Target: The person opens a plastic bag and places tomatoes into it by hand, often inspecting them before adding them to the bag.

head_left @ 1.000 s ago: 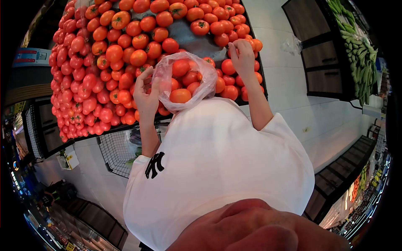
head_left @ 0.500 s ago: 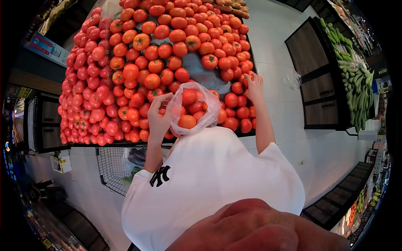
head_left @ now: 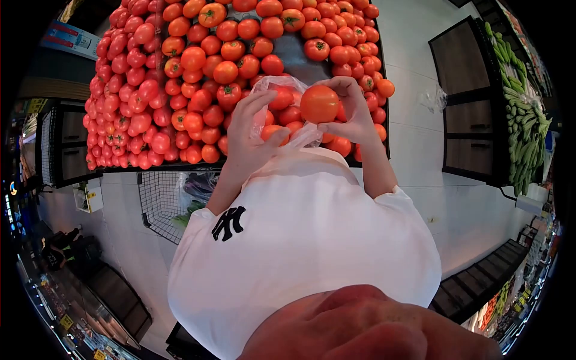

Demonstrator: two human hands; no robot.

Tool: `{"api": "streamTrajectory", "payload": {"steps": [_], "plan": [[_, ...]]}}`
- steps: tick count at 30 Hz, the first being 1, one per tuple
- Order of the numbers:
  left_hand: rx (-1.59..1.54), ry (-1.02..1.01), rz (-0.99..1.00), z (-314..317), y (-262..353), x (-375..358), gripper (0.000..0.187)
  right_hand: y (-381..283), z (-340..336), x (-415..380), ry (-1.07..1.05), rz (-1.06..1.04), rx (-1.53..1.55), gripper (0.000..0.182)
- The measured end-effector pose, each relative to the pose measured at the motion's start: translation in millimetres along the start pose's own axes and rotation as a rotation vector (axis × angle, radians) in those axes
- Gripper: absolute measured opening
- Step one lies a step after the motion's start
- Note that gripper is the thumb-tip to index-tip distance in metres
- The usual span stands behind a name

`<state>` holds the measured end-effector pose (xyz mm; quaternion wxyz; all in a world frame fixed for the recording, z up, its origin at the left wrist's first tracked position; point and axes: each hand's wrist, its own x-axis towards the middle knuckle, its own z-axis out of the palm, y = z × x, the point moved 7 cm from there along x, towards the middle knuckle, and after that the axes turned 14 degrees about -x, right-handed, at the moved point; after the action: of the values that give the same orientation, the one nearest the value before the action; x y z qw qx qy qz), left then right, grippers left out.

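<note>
A clear plastic bag (head_left: 307,137) with several tomatoes in it rests at the near edge of the tomato display, its mouth facing up. My left hand (head_left: 247,129) grips the bag's left side, fingers along the rim and thumb toward the front. Between the thumb and fingers of my right hand (head_left: 355,114) is a round red tomato (head_left: 319,104), held just above the right side of the bag's mouth. Loose tomatoes (head_left: 225,72) are piled behind and to the left of the bag.
Pinker tomatoes (head_left: 129,90) fill the left section behind a clear divider. A wire basket (head_left: 159,201) with bagged greens stands below the display. To the right, across the floor, is a dark stand (head_left: 471,120) with long green vegetables (head_left: 522,132).
My right hand has come from the right side of the pile to the bag, now with a tomato in it. My left hand stays at the bag. The view has shifted, so the display sits higher.
</note>
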<state>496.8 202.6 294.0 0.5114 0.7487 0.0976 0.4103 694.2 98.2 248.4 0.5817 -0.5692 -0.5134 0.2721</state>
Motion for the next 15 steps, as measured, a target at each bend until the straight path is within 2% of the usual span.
{"api": "streamTrajectory", "payload": {"steps": [2,4,5,6,9,12,15], "plan": [[-0.054,-0.067,-0.118,20,-4,0,0.068,-16,27,-1,-0.086,-0.024,0.284,0.084],[-0.074,-0.152,-0.260,28,-9,-1,0.078,-26,45,0,-0.113,-0.043,0.337,0.083],[-0.064,-0.121,-0.279,25,-15,-5,0.077,-28,51,2,-0.123,-0.057,0.361,0.082],[-0.055,-0.091,-0.298,23,-22,-10,0.077,-30,55,3,-0.119,-0.139,0.319,0.080],[-0.009,-0.065,-0.273,17,-29,-11,0.076,-13,61,-2,-0.077,-0.098,0.285,0.077],[-0.001,-0.052,-0.247,17,-32,-13,0.075,3,60,-11,-0.075,0.034,0.232,0.075],[-0.005,-0.043,-0.267,17,-37,-17,0.080,2,56,-15,-0.070,0.035,0.103,0.078]]}}
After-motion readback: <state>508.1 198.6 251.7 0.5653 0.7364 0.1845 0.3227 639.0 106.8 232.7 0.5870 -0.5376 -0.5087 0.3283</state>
